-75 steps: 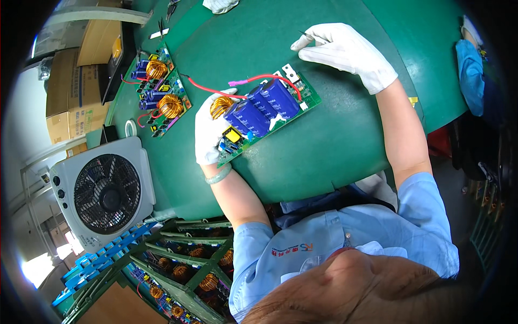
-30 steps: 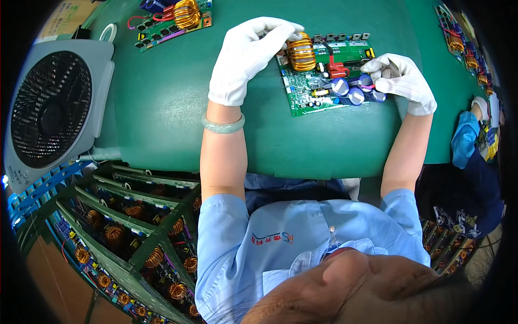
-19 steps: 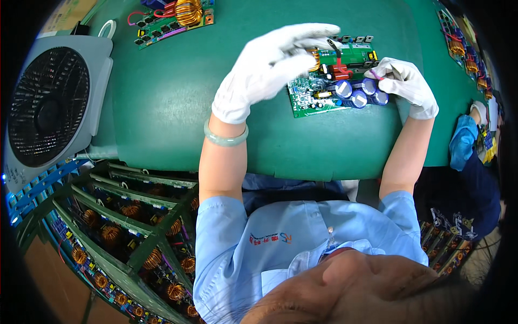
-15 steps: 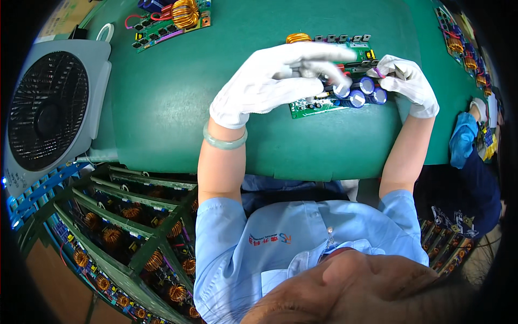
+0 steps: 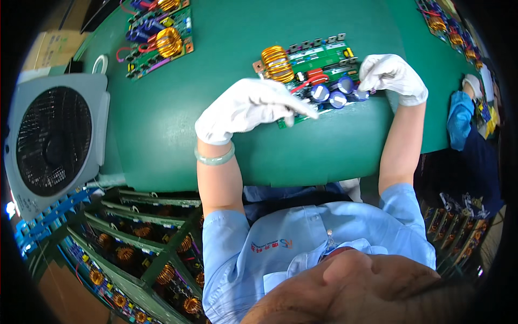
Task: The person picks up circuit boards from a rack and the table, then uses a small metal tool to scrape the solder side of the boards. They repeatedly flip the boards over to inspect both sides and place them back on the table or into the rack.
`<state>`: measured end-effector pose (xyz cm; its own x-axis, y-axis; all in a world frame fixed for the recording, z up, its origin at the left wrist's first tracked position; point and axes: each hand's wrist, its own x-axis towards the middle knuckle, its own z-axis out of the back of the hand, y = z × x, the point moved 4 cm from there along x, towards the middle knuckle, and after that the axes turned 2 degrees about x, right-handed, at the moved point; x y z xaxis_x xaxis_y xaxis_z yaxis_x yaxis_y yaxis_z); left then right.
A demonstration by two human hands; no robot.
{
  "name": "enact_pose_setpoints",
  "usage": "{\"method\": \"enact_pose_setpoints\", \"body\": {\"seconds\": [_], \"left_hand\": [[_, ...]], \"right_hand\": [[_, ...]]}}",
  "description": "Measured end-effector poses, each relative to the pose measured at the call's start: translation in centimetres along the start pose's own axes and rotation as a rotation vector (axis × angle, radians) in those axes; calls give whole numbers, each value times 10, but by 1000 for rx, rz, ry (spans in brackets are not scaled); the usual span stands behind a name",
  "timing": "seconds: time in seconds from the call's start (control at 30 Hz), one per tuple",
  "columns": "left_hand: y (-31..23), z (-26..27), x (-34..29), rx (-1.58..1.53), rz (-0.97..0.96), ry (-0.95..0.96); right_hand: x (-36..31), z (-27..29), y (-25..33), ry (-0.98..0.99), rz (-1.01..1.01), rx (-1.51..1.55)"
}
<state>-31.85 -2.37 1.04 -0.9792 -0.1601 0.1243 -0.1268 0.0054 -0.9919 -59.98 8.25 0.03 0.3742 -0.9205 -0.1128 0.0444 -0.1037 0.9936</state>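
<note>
— Starting nearest the wearer: what sits by the table's near edge?

— A green rack of stored boards with copper coils stands at the lower left, below the green table. A grey box fan stands at the table's left end.

— And the left hand?

— The left hand, in a white glove with a pale green bangle at the wrist, lies palm down over the near left corner of the green circuit board. Its fingers are stretched out and held close together, their tips resting on the board's near edge beside the blue capacitors.

— The right hand?

— The right hand, also gloved, is at the board's right end. Its fingers are curled, with thumb and forefinger pinched on something small and purplish by the capacitors; I cannot tell what it is.

— Where is the board itself?

— Flat on the table between both hands, slightly tilted, with a large copper coil at its far left corner.

— Farther back?

— Another coil board lies at the far left, well apart, and more boards at the far right.
</note>
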Motion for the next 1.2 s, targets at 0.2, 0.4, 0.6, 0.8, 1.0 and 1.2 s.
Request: {"method": "enact_pose_setpoints", "body": {"seconds": [0.2, 0.4, 0.6, 0.8, 1.0, 1.2], "left_hand": [[11, -2, -2, -92, 276, 151], [17, -2, -3, -180, 373, 77], [12, 0, -2, -97, 421, 58], [3, 15, -3, 50, 198, -395], [15, 43, -2, 407, 61, -833], [7, 25, 8, 841, -124, -391]], "right_hand": [[1, -2, -2, -29, 161, -10], [0, -4, 3, 42, 125, 15], [0, -3, -2, 40, 97, 43], [2, 0, -2, -60, 50, 11], [1, 8, -3, -189, -37, 20], [1, 4, -2, -171, 2, 31]]}}
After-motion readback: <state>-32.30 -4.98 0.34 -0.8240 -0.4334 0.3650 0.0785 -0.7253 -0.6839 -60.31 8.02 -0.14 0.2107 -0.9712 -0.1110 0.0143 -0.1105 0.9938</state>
